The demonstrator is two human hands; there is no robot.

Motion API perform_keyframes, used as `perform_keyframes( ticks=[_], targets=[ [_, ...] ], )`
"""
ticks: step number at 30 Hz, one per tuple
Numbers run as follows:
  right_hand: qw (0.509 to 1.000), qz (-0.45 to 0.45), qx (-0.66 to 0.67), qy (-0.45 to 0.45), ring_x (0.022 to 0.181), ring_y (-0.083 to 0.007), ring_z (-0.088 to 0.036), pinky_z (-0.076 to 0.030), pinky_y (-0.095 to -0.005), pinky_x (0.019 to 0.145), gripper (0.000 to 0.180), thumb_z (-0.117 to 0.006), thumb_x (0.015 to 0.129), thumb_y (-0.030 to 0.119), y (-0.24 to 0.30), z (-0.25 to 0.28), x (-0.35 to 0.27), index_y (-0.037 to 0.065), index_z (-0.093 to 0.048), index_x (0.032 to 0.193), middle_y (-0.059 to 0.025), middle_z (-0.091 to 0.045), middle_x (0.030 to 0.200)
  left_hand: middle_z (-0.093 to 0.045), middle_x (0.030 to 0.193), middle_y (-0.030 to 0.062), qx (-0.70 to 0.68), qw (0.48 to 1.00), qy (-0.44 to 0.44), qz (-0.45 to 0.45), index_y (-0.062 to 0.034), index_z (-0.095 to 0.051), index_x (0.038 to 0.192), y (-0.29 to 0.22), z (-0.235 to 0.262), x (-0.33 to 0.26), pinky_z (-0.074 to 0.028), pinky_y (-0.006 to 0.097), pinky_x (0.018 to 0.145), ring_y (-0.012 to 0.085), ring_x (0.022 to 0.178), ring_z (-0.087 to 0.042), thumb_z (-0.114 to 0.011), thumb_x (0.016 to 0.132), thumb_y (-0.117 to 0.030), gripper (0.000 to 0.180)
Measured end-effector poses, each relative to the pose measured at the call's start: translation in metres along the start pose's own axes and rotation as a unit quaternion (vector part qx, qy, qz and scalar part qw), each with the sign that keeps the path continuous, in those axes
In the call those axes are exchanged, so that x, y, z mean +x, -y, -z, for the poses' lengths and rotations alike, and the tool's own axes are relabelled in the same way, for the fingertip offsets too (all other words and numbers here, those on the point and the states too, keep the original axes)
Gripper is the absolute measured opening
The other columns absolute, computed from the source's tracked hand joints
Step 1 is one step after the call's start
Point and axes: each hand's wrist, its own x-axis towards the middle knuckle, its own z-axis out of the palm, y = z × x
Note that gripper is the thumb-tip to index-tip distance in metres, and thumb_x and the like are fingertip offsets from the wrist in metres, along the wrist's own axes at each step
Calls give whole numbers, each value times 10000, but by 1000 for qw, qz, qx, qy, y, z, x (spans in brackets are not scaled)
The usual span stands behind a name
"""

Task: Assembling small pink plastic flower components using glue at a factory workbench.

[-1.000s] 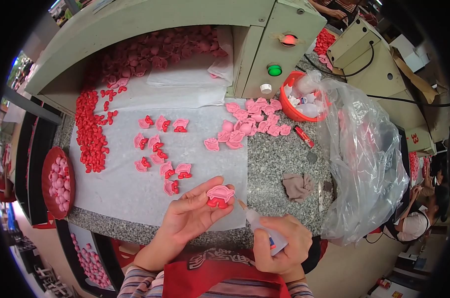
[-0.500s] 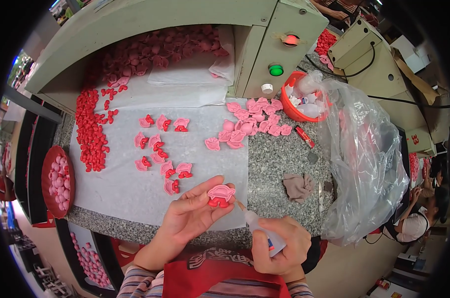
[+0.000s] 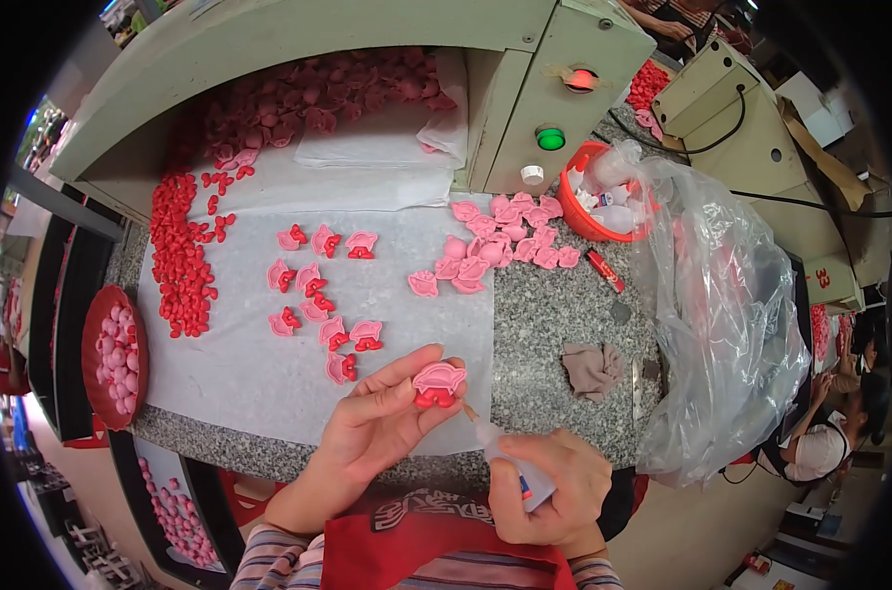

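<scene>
My left hand (image 3: pixel 372 423) pinches a small pink piece with a red part on its lower edge (image 3: pixel 438 383), held just above the front edge of the bench. My right hand (image 3: pixel 549 487) grips a small white glue bottle (image 3: pixel 510 462), whose thin nozzle points up-left and nearly touches the piece. Several finished pink-and-red pieces (image 3: pixel 318 295) lie spread on the white sheet (image 3: pixel 230 364) beyond my left hand. A heap of plain pink pieces (image 3: pixel 500 241) sits farther back to the right.
A band of small red parts (image 3: pixel 178 256) runs down the sheet's left side. A red tray of pink pieces (image 3: pixel 117 354) stands at far left. At right are a red bowl (image 3: pixel 589 216), a clear plastic bag (image 3: pixel 721 315), a brown rag (image 3: pixel 592 369) and a grey machine (image 3: pixel 554 88).
The hands have barely moved; the bottle's nozzle stays by the piece held in my left hand.
</scene>
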Motion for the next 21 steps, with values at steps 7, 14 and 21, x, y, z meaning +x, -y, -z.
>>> perform_keyframes(
  ticks=[7, 14, 21],
  targets=[
    [1000, -14, 6, 5, 422, -155, -500, -387, -239, 389, 247, -639, 614, 18, 4, 0, 1, 7, -561, 848, -72, -606, 665, -464, 1210, 195, -5, 1000, -1, 12, -27, -458, 1213, 0, 1, 0, -421, 409, 927, 321, 1070, -510, -573, 796, -86, 437],
    [1000, -16, 12, -2, 429, -167, -490, -393, -251, 394, 240, -621, 629, 23, 5, 3, -2, -7, -546, 855, -81, -594, 686, -479, 1211, 175, -2, 999, 31, 20, 7, -392, 1258, -2, 2, 0, -367, 397, 983, 295, 1125, -474, -536, 838, -111, 459],
    [1000, -17, 12, -1, 432, -171, -497, -399, -254, 397, 239, -623, 629, 23, 4, 1, -2, -7, -545, 853, -78, -595, 688, -471, 1219, 176, 0, 999, 27, 19, 2, -396, 1256, -1, 3, 0, -370, 390, 980, 297, 1119, -477, -541, 835, -116, 460]
  ],
)
